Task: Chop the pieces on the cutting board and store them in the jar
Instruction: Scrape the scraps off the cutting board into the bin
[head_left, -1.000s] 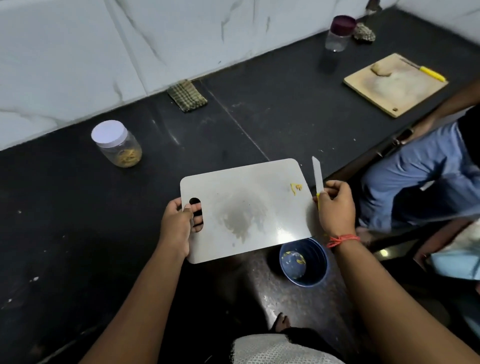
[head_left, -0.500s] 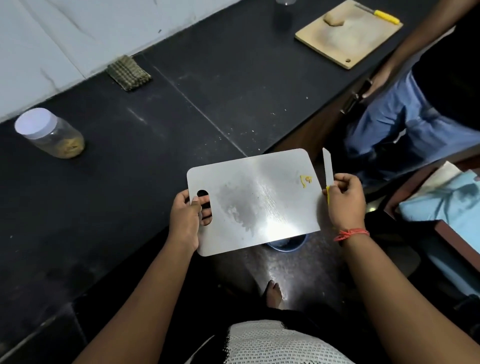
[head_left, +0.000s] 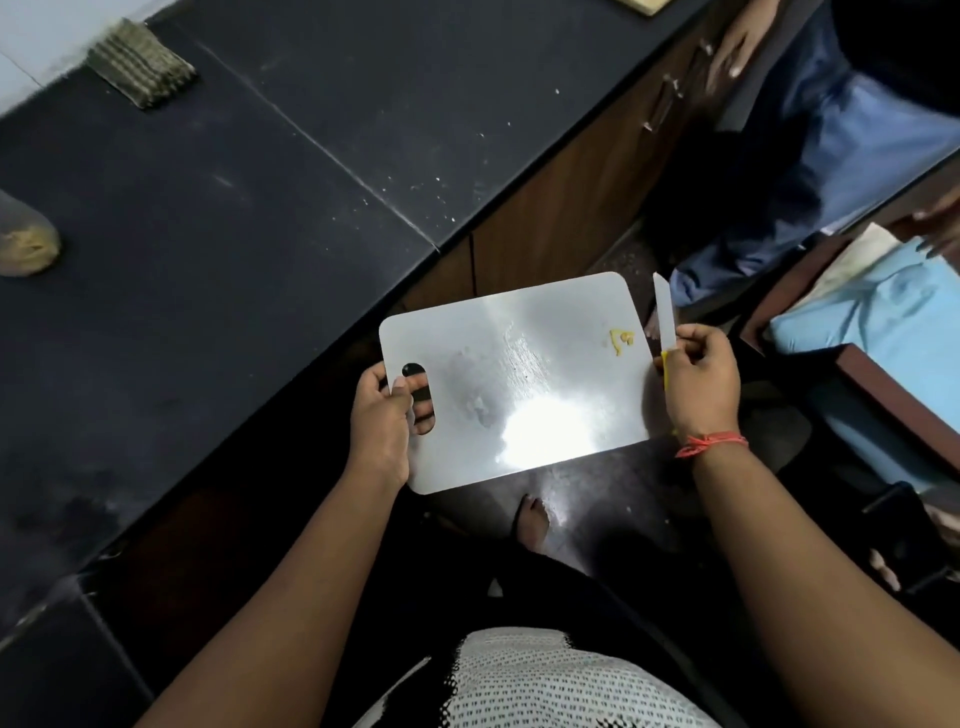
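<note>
My left hand (head_left: 384, 421) grips a shiny grey cutting board (head_left: 519, 379) by its handle hole and holds it in the air past the counter's edge, over the floor. A few small yellow scraps (head_left: 621, 340) cling near the board's far right corner. My right hand (head_left: 698, 379) holds a knife (head_left: 664, 317) with a white blade and yellow handle, blade pointing up beside the board's right edge. The jar (head_left: 23, 239), with yellowish pieces inside, stands on the counter at the far left, mostly cut off by the frame.
The black counter (head_left: 234, 208) fills the left. A folded green cloth (head_left: 140, 62) lies by the wall. Brown cabinet doors (head_left: 561, 208) are below the counter. Another person in blue trousers (head_left: 831, 156) stands at the right. My foot (head_left: 530, 519) shows below the board.
My view has dropped and swung right, so the jar slid to the left edge and the wooden board left the frame. The blue bin under the board is no longer visible. Both grips are unchanged.
</note>
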